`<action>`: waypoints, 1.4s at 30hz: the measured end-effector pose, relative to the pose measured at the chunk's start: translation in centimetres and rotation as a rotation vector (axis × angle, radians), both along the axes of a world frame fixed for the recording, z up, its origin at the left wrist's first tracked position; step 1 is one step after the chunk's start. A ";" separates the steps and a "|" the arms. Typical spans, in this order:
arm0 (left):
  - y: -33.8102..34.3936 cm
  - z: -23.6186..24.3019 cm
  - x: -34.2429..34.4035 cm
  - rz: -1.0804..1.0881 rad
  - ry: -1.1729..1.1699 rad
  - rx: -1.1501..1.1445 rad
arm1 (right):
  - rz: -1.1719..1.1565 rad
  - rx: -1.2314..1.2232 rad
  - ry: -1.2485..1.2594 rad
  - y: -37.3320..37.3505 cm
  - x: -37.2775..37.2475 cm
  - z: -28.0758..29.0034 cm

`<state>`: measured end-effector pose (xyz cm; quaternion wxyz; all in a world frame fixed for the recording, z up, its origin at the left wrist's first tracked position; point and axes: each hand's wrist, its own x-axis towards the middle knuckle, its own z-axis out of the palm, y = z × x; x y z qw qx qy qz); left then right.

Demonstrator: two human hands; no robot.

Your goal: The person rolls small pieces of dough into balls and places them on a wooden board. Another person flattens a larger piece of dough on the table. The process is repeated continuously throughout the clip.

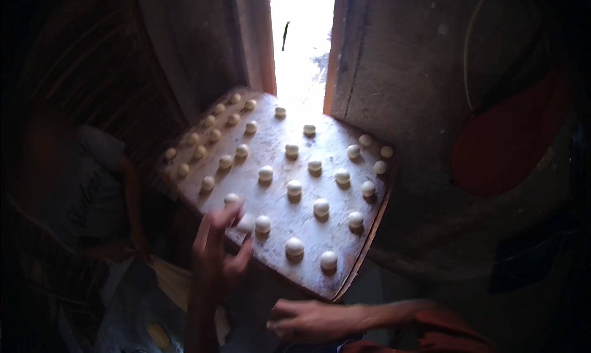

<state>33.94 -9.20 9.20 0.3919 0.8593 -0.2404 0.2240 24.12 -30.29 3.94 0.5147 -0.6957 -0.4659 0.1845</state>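
Several round, pale dough balls sit spaced out in rough rows on a flour-dusted board. At the board's near left edge my left hand reaches over, its thumb and a finger on either side of a slightly blurred dough ball. Another ball lies just to the right of it. My right hand hangs below the board's near edge, fingers curled in; whatever they may hold is hidden. A red sleeve covers part of the right forearm.
A person in a grey shirt is at the left, one hand near a long pale piece on a lower surface. A small yellowish lump lies there too. Beyond the board is a bright narrow opening. A red rounded object hangs at the right wall.
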 end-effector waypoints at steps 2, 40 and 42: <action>-5.6 2.8 6.7 -0.102 -0.105 -0.093 | -0.374 0.024 -0.312 -4.8 5.7 6.4; 11.0 -24.7 -30.3 0.733 1.094 -1.514 | -0.068 -0.231 -0.194 21.2 -10.1 -17.9; 10.6 -26.0 -30.8 0.500 1.104 -1.641 | -0.124 -0.236 -0.069 18.1 -13.1 -14.2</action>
